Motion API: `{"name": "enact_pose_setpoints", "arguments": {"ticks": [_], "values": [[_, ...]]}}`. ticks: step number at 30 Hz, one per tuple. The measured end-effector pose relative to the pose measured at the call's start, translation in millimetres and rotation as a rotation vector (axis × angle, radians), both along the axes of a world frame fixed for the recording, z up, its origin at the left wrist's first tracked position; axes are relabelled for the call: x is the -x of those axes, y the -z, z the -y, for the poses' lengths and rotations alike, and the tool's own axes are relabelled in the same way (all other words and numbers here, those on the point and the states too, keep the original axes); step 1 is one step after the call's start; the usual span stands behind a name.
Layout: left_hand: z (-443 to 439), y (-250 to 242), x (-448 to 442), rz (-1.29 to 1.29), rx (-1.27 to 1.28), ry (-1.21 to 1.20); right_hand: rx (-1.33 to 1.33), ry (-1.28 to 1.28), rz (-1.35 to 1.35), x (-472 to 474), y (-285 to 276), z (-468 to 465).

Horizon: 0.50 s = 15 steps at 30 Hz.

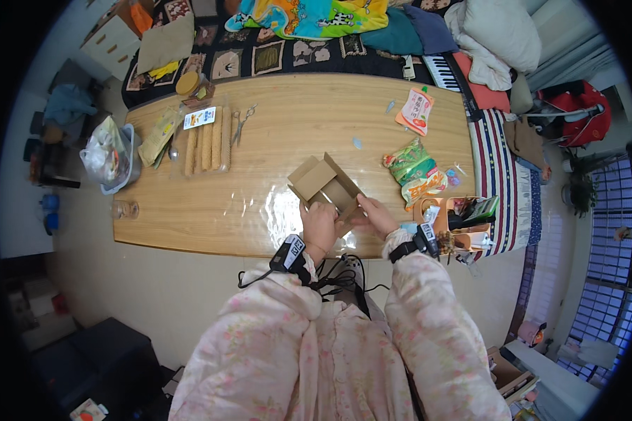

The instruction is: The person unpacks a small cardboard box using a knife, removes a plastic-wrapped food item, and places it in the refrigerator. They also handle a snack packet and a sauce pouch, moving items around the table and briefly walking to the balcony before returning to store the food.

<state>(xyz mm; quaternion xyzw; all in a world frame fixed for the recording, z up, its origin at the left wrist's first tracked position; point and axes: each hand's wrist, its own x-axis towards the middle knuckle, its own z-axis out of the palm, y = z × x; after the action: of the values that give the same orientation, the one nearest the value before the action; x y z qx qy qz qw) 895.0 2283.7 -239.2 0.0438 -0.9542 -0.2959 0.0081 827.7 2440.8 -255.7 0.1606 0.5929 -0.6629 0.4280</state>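
Observation:
Near the front edge of the wooden table (pixel 231 205), a small brown cardboard box (pixel 321 181) is tilted between my hands with its top flaps open. My left hand (pixel 320 223) grips the near left side, its fingers bent over the rim and partly inside. The right hand (pixel 376 214) pinches the right wall, thumb on the upper edge; its other fingers are partly hidden below the box. What the box holds, if anything, cannot be made out.
On the left are a pack of rolled wafer sticks (pixel 208 139), scissors (pixel 240 125), a glass (pixel 124 209) and a plastic tub (pixel 131 158) with a bag. To the right lie a green food bag (pixel 416 171), a sauce pouch (pixel 415 111) and an orange organizer (pixel 433 206).

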Motion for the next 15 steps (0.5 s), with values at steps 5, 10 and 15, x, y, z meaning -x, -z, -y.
{"name": "enact_pose_setpoints", "arguments": {"ticks": [5,10,15], "values": [[-10.5,9.8,-22.4,-0.020,0.019,0.120,0.075,0.288,0.119,-25.0,3.9,11.3],[5.3,2.9,-38.9,0.144,-0.129,0.116,-0.245,0.183,-0.369,-41.7,44.0,3.9],[37.8,-25.7,-28.9,-0.166,0.051,-0.212,-0.385,0.075,-0.762,-49.3,-0.1,-1.4]]}}
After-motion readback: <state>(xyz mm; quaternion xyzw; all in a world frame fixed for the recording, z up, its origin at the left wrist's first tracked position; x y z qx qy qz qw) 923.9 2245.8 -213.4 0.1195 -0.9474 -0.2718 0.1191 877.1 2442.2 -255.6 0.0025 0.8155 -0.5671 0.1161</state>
